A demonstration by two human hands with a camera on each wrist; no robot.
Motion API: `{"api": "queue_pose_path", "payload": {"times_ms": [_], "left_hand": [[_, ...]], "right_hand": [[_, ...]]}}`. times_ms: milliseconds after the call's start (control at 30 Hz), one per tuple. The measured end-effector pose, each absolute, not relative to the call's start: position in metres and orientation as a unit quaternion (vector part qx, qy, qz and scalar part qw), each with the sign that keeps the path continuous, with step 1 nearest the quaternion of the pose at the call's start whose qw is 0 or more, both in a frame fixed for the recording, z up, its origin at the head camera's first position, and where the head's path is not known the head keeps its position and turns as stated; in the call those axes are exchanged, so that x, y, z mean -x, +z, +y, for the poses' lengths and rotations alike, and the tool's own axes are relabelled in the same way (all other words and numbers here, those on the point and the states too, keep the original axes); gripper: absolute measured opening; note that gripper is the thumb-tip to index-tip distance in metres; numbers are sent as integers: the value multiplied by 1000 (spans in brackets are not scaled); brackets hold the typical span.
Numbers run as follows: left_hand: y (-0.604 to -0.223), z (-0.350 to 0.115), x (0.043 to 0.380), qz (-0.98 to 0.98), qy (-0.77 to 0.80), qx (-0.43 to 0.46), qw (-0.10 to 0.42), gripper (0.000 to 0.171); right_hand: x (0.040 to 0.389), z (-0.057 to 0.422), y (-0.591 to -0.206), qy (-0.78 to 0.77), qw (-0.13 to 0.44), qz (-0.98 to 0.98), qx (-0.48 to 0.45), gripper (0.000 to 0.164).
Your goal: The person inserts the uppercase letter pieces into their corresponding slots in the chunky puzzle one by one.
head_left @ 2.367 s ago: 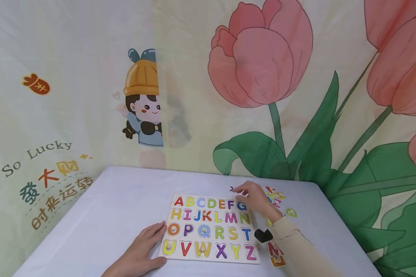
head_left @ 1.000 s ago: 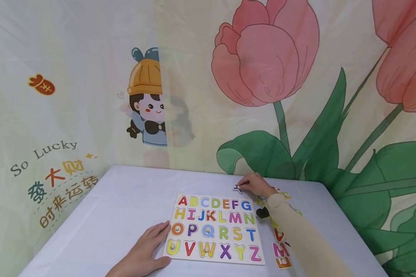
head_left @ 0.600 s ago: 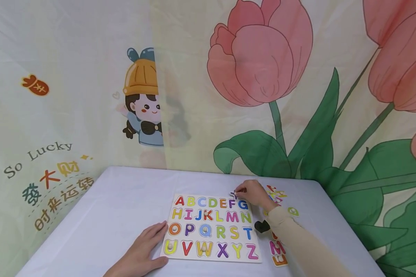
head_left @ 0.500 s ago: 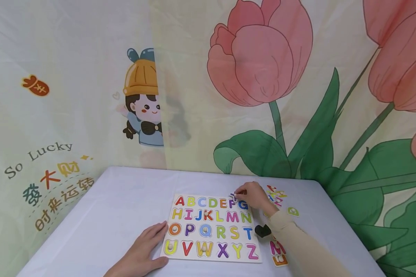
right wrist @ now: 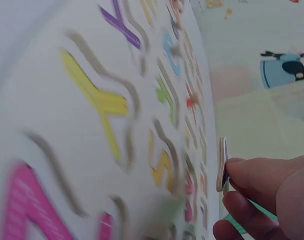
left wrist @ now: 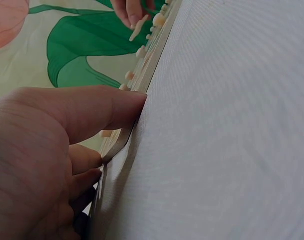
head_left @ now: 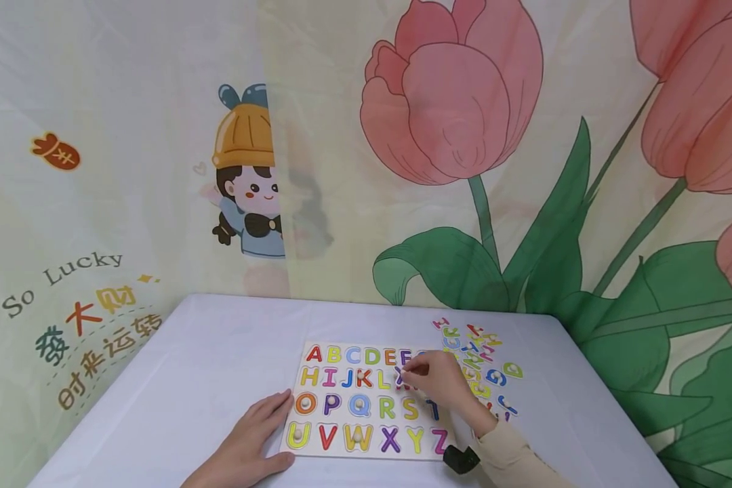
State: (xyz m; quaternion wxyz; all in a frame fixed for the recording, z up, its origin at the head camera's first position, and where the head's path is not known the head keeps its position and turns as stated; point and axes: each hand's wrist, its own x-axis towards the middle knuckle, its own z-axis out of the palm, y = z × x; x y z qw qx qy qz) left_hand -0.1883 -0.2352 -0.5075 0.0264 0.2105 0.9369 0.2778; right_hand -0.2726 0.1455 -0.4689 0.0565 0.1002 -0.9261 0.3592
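Observation:
My right hand (head_left: 439, 379) pinches a small purple letter X piece (head_left: 399, 375) over the second row of the alphabet puzzle board (head_left: 373, 420), hiding letters there. The right wrist view shows this piece (right wrist: 222, 165) edge-on between thumb and fingers, off the board's surface. My left hand (head_left: 247, 434) rests against the board's left side, fingers straight along the edge and thumb (left wrist: 116, 105) at the near corner. Several knobbed pieces sit in the board, among them the orange O (head_left: 306, 403) and yellow U (head_left: 297, 436). The purple X recess (head_left: 390, 439) shows in the bottom row.
Loose letter pieces lie scattered right of the board, among them a blue G (head_left: 495, 377) and a green D (head_left: 512, 370). A dark wrist mount (head_left: 461, 459) overlaps the board's near right corner. Behind the white table (head_left: 232, 352) hangs a printed curtain (head_left: 329, 271).
My right hand took hold of the X piece behind the board's far edge and has brought it nearer, over the second row. The left hand stays at the board's left side.

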Motion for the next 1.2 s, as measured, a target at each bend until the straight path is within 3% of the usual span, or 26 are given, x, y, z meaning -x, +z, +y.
{"api": "queue_pose_path", "payload": {"times_ms": [667, 1200], "left_hand": [[-508, -235, 189, 938, 278, -207, 28, 96], [-510, -234, 189, 937, 289, -196, 19, 96]], "right_hand": [[215, 126, -479, 353, 2, -923, -155, 5], [198, 124, -482, 323, 31, -929, -179, 12]]}}
